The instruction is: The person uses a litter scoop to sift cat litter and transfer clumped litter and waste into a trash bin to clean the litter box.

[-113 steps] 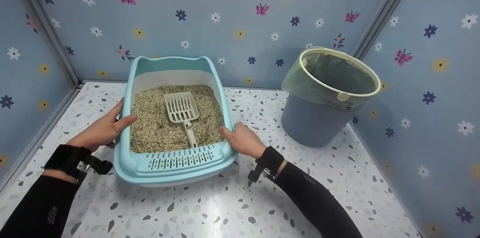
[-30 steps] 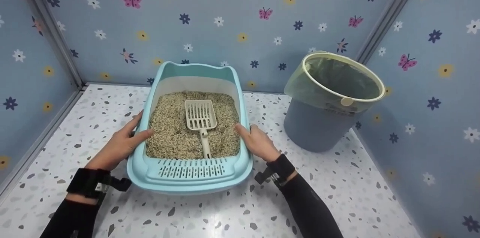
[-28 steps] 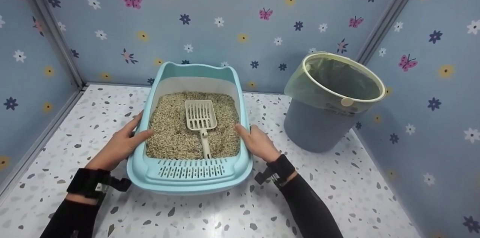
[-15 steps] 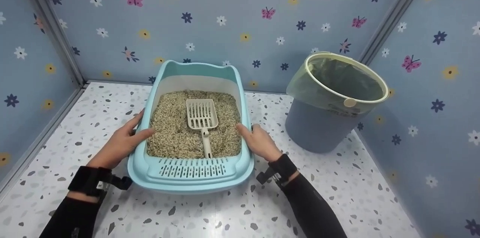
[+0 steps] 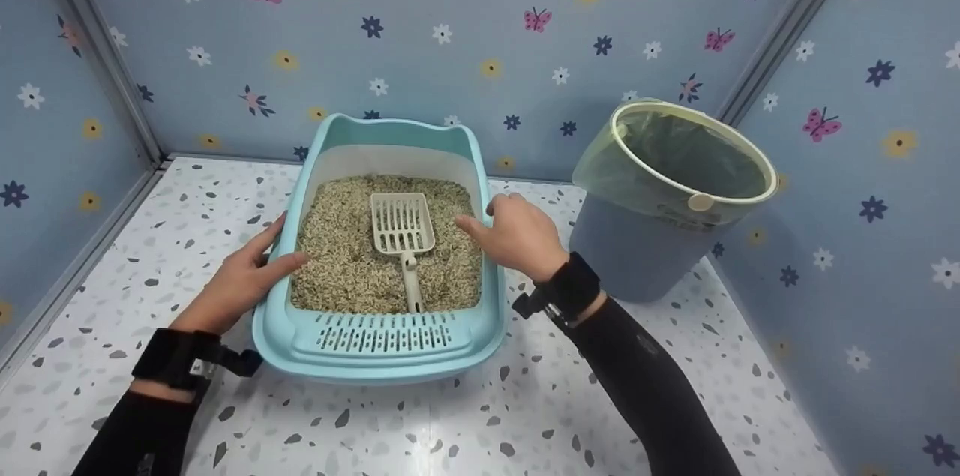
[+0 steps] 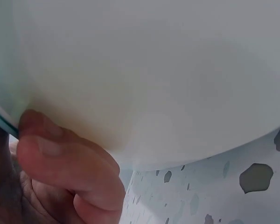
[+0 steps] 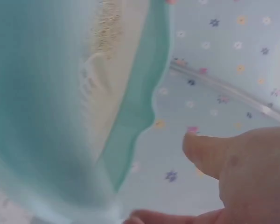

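Observation:
A light-blue and white litter box [image 5: 379, 366] stands on the speckled surface, filled with tan grainy litter [image 5: 337, 236]. On the litter lies a beige slotted litter scoop [image 5: 403, 225], its handle toward the perforated front ledge. My left hand [image 5: 229, 285] grips the box's left rim, thumb over the top; the left wrist view shows fingers [image 6: 65, 163] curled against the white outer wall. Over the right rim hovers my right hand [image 5: 525, 236], thumb extended toward the litter. In the right wrist view its thumb and a fingertip stand apart from the box with nothing between them.
A grey-blue trash bin [image 5: 626, 251] with a pale green liner bag [image 5: 607, 161] stands at the back right, just beyond the right hand. Flower-patterned panels [image 5: 465, 4] enclose the surface at the back and both sides.
Over the earlier frames both hands shifted the litter box right and squared it. Since half a second ago the right hand has let go of the right rim and risen; the left stays put.

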`<state>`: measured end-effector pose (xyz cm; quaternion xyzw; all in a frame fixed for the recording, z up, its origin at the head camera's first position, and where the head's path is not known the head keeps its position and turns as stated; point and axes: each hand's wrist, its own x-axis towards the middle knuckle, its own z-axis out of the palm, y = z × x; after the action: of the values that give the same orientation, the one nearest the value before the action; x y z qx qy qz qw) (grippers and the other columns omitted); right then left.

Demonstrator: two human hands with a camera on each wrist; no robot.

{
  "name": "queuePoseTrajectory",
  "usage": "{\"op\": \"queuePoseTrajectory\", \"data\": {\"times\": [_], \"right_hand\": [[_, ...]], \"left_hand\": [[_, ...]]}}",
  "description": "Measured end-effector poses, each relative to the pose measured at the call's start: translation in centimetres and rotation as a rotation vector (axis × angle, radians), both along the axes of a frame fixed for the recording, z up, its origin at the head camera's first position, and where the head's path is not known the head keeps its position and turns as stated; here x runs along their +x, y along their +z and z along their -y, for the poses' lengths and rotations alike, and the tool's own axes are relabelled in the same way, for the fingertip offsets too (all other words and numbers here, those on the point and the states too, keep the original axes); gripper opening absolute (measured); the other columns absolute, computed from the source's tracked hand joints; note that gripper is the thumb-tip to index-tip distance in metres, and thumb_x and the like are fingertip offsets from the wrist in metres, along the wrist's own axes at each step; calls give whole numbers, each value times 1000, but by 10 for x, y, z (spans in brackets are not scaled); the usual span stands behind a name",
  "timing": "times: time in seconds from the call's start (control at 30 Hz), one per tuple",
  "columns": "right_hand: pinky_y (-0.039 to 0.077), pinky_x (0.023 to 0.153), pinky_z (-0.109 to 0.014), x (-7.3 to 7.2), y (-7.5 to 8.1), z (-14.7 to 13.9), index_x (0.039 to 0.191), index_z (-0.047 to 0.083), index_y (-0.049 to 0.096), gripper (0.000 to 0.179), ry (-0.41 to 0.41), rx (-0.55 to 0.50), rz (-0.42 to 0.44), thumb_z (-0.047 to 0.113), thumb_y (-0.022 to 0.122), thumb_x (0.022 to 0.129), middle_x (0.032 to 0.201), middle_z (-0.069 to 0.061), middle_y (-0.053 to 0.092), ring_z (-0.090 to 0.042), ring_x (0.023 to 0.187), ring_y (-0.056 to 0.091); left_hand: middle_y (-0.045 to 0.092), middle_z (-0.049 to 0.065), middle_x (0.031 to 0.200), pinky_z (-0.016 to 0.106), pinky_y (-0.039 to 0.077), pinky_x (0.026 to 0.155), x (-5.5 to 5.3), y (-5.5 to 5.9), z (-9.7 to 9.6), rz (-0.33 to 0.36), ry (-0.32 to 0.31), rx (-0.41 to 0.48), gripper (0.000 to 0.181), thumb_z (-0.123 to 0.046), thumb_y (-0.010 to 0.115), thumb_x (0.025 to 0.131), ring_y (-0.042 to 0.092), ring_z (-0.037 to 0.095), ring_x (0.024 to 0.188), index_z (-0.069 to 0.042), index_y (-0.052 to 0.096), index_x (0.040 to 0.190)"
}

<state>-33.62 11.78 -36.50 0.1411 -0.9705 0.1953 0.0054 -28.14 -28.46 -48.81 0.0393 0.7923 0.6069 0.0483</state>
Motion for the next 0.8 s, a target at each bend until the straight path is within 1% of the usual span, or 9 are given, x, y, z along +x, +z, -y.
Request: {"op": "queuePoseTrajectory", "data": {"times": [0.07,0.13,0.2,0.27,0.37,0.5,0.6,0.73,0.8], "right_hand": [[43,53,-31,0,13,13,80,16,62,52,63,40,5,60,70,107,70,5,53,-14,59,50],[36,49,-29,0,21,28,68,20,53,57,119,111,38,57,71,107,60,9,43,-10,51,39],[34,48,-29,-3,24,43,63,22,46,60,162,189,83,54,74,106,57,11,36,-9,49,33],[37,50,-29,-7,23,57,63,22,45,59,192,251,112,49,79,103,59,11,36,-9,50,34],[37,52,-29,-15,15,75,64,22,43,55,245,320,133,37,82,100,61,10,35,-10,53,35],[40,50,-27,-25,3,92,62,22,45,53,289,342,180,30,83,98,55,9,42,-10,48,47],[43,49,-29,-31,-8,99,60,23,49,54,282,353,228,34,86,98,53,8,50,-12,48,54],[40,49,-29,-37,-22,105,59,23,51,57,273,390,245,42,88,98,52,7,51,-12,48,51],[39,48,-29,-38,-27,107,58,23,51,57,271,397,248,42,87,98,51,7,51,-12,47,50]], "left_hand": [[62,40,143,44,69,83,0,1,0,-2,-2,-3,89,-49,69,111,79,41,104,-46,11,178],[59,40,147,44,68,84,-1,1,0,-5,-6,-7,88,-49,69,111,78,42,107,-47,11,178],[57,40,151,43,68,85,-1,2,0,-7,-11,-9,87,-49,68,112,78,42,109,-48,10,177],[57,40,150,43,68,84,-1,2,1,-8,-10,-12,87,-49,68,112,78,43,108,-49,11,177],[57,41,148,44,69,83,-1,2,1,-5,-11,-11,87,-48,68,112,78,44,106,-49,11,177],[60,42,144,47,69,80,-1,2,1,0,-10,-8,86,-48,68,112,79,45,102,-50,11,176],[62,41,141,48,69,78,-1,2,1,0,-8,-9,86,-47,68,112,79,45,101,-49,11,177],[62,41,141,49,69,77,0,3,0,3,-11,1,86,-47,68,112,79,45,100,-49,11,177],[61,41,142,49,69,78,0,3,0,3,-12,4,86,-46,68,112,79,45,100,-49,11,177]]}}
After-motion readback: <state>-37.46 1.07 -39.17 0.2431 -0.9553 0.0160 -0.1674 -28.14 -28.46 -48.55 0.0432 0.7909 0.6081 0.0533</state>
